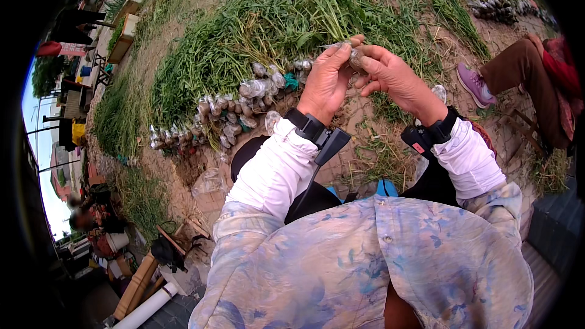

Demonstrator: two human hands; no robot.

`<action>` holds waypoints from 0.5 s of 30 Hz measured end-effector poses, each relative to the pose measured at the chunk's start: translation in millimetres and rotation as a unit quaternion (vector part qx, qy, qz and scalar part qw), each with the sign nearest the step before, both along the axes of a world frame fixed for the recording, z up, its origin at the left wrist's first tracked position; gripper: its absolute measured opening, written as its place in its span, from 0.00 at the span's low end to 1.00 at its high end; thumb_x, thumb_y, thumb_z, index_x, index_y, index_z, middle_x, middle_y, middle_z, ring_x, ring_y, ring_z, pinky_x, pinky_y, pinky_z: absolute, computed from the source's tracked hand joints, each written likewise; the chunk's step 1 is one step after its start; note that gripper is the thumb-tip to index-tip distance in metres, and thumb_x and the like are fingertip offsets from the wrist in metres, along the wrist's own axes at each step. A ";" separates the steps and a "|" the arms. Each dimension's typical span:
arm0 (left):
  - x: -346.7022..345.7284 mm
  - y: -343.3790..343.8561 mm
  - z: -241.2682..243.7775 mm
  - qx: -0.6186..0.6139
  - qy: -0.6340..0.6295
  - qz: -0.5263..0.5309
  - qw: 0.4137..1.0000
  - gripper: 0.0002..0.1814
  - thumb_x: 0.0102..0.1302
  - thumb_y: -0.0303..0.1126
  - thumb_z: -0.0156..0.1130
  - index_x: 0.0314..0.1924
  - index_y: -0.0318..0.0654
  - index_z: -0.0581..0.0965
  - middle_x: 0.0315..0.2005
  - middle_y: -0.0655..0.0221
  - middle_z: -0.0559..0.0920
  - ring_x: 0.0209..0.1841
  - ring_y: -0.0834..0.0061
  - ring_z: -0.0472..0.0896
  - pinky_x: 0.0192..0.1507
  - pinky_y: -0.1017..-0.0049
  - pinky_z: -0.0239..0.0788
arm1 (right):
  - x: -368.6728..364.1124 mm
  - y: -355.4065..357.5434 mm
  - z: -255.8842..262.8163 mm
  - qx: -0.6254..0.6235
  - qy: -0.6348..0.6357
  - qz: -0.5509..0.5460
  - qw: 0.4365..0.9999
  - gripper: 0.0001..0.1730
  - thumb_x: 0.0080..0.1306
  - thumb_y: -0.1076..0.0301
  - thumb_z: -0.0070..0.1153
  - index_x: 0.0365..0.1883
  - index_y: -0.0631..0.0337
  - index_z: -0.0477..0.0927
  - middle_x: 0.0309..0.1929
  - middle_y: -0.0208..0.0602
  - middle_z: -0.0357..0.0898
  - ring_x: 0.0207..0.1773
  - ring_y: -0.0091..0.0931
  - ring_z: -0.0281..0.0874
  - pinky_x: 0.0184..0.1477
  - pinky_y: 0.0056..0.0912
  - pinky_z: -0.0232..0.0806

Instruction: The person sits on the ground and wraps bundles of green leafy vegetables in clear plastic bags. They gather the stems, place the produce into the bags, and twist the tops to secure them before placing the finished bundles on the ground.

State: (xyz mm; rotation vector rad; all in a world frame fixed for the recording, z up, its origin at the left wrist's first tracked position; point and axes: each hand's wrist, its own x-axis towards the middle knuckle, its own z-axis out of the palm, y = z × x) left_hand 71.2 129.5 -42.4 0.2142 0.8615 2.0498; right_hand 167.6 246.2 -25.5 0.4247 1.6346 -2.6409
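Note:
In the upper middle of the view, my left hand (325, 81) and my right hand (398, 76) meet around a small root ball in clear plastic (355, 60). The thumb and fingers of both hands pinch the wrapping just below the stems. Long green plant stems (332, 16) rise from it, away from me. Fingers partly hide the bag. Just beyond my hands lies a heap of cut-looking green plants (256, 23). Along its near edge run several plastic-wrapped root balls (256, 89), some with teal plastic (290, 81) among them.
At the right sits a person in brown trousers (521, 71) and a purple shoe (475, 86). More wrapped root balls (496, 9) lie at the upper right. A crumpled plastic bag (209, 182) and loose grass (381, 157) lie on the brick paving. A white pipe (148, 307) lies at lower left.

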 end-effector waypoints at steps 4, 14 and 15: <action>6.6 0.2 -2.0 -0.016 0.033 -0.010 0.999 0.14 0.65 0.32 0.55 0.47 0.30 0.73 0.43 0.64 0.77 0.41 0.76 0.75 0.45 0.76 0.68 | -1.8 0.6 -13.2 0.115 0.017 0.001 0.993 0.23 0.65 0.58 0.53 0.51 0.66 0.67 0.34 0.31 0.73 0.29 0.17 0.74 0.27 0.19 0.72; 8.5 -1.8 -3.1 -0.037 0.013 -0.010 0.999 0.15 0.66 0.31 0.53 0.49 0.29 0.73 0.37 0.69 0.78 0.38 0.79 0.75 0.45 0.78 0.67 | -2.9 -14.6 -26.5 0.296 0.026 -0.063 0.953 0.19 0.63 0.61 0.53 0.47 0.64 0.69 0.28 0.33 0.74 0.24 0.20 0.73 0.25 0.23 0.69; 10.0 0.1 -1.8 -0.043 0.014 0.000 0.999 0.14 0.66 0.31 0.53 0.48 0.29 0.74 0.37 0.69 0.78 0.39 0.79 0.75 0.45 0.78 0.67 | -2.9 -14.2 -24.8 0.318 0.013 -0.057 0.946 0.20 0.62 0.61 0.53 0.47 0.64 0.68 0.28 0.35 0.74 0.24 0.22 0.73 0.25 0.25 0.69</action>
